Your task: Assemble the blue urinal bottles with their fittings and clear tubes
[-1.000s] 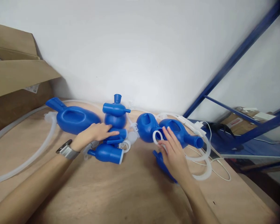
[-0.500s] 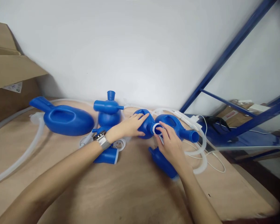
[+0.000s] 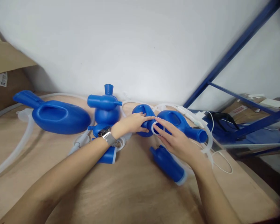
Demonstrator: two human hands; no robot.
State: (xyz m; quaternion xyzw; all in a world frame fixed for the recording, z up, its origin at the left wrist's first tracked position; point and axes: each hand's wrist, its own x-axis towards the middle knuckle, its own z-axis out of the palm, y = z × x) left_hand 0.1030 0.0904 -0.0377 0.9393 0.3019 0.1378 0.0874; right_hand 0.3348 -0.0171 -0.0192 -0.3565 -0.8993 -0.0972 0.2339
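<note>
My right hand (image 3: 174,135) is narrowed on a white ring (image 3: 152,129) at the mouth of the middle blue bottle (image 3: 138,109). My left hand (image 3: 136,122) lies over the bottle's neck, forefinger stretched towards the right fingertips; its underside is hidden, so I cannot tell how tightly it closes. The bottle sits on the desk (image 3: 126,196), mouth turned towards me.

Assessment: the bottle looks like hollow moulded plastic, so I rate it light, fairly stiff, smooth enough to slide, and not fragile. The neck appears the best hold, with the hollowed grip in the body second. The ring seems thin and slightly springy; a light pinch at its rim should suffice.

The desk has a wood-like surface, with shadow in front of me. A small blue cup (image 3: 166,161) lies on its side near my right hand. A second bottle (image 3: 182,126) rests just beyond that hand, a third bottle (image 3: 60,123) well to the left, near a pale hose (image 3: 30,129). A cardboard box (image 3: 9,59) stands at far left. Beyond are a white wall (image 3: 121,46) and, at right, a blue metal rack (image 3: 231,56).
</note>
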